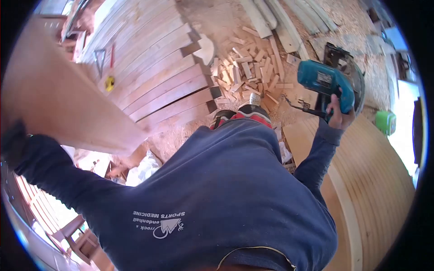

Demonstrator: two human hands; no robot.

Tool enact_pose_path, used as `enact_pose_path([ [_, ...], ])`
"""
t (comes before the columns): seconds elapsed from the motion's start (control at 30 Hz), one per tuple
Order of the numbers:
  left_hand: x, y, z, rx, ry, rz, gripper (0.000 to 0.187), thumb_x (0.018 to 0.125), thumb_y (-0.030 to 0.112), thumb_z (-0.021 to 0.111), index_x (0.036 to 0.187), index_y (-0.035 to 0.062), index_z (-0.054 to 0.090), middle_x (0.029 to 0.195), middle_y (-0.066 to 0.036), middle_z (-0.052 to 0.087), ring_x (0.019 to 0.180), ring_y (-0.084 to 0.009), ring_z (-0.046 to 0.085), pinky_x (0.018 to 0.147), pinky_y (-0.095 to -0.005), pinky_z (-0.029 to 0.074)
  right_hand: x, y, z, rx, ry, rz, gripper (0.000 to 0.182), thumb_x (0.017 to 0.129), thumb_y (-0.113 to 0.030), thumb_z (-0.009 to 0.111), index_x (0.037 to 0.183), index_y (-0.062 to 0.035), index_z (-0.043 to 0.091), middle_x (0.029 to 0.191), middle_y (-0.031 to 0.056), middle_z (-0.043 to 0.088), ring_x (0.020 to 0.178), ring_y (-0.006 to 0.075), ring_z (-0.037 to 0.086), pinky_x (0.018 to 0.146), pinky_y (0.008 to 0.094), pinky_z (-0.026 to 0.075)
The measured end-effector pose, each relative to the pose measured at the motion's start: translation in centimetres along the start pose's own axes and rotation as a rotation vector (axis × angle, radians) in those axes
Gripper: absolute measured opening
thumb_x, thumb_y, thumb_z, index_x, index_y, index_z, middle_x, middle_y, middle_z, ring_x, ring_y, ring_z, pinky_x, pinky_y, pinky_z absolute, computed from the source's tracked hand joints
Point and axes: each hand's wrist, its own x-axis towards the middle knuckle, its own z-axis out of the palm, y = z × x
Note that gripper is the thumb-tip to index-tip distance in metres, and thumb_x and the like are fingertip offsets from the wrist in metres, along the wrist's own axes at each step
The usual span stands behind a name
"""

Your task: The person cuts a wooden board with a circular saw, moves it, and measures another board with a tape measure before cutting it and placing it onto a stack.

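My right hand (339,113) is wrapped around the rear handle of a teal circular saw (316,77), held out at the right. Its dark cord (307,108) hangs beside the handle. On the left, a wide, pale wooden board (68,99) rises close to the camera, tilted and blurred. My left arm reaches to the board's near side, and my left hand (13,135) is a dark smear at the view's edge. Its fingers cannot be made out, nor whether they grip the board.
Several planks (158,77) lie side by side ahead, bearing a yellow tape measure (110,83). Wood offcuts (248,67) are heaped on the sawdust floor before my feet. A curved wooden panel (375,180) stands close on the right, with a green container (385,123) beyond it.
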Motion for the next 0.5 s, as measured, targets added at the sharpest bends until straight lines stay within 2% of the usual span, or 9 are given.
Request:
enact_pose_path([
  [0.13, -4.3, -3.1, -16.4, -0.120, 0.387, -0.168, 0.050, 0.102, 0.038, 0.060, 0.138, 0.0041, 0.061, 0.128, -0.012, 0.069, 0.110, -0.0265, 0.068, 0.095, -0.0405, 0.055, 1.1, -0.8, 0.0, 0.048, -0.047, -0.032, 0.034, 0.089, -0.002, 0.077, 0.122, 0.0050, 0.071, 0.083, 0.0076, 0.069, 0.054, 0.0101, 0.053, 0.051, 0.0249, 0.040],
  [0.27, -11.8, -7.9, -26.2, -0.228, 0.625, -0.334, 0.057, 0.106, 0.047, 0.051, 0.145, 0.0046, 0.057, 0.138, -0.014, 0.065, 0.118, -0.0310, 0.066, 0.102, -0.0449, 0.054, 1.2, -1.2, 0.1, 0.063, -0.110, -0.031, 0.034, 0.089, -0.003, 0.077, 0.121, 0.0044, 0.071, 0.083, 0.0076, 0.069, 0.054, 0.0106, 0.053, 0.051, 0.0254, 0.040],
  [0.4, -17.9, -16.4, -25.7, -0.348, 0.709, -0.530, 0.064, 0.109, 0.054, 0.044, 0.150, 0.0051, 0.054, 0.145, -0.015, 0.063, 0.124, -0.0341, 0.065, 0.107, -0.0482, 0.052, 1.4, -1.7, -0.4, 0.065, -0.147, 0.000, 0.034, 0.089, -0.004, 0.078, 0.122, 0.0034, 0.071, 0.083, 0.0069, 0.068, 0.054, 0.0107, 0.053, 0.051, 0.0253, 0.040],
  [0.5, -24.3, -24.4, -18.9, -0.425, 0.706, -0.714, 0.067, 0.109, 0.057, 0.042, 0.150, 0.0054, 0.054, 0.146, -0.014, 0.062, 0.125, -0.0337, 0.064, 0.108, -0.0481, 0.050, 1.5, -2.8, -0.2, 0.040, -0.178, 0.026, 0.035, 0.089, -0.005, 0.078, 0.122, 0.0030, 0.071, 0.081, 0.0058, 0.067, 0.055, 0.0106, 0.054, 0.052, 0.0254, 0.041],
])
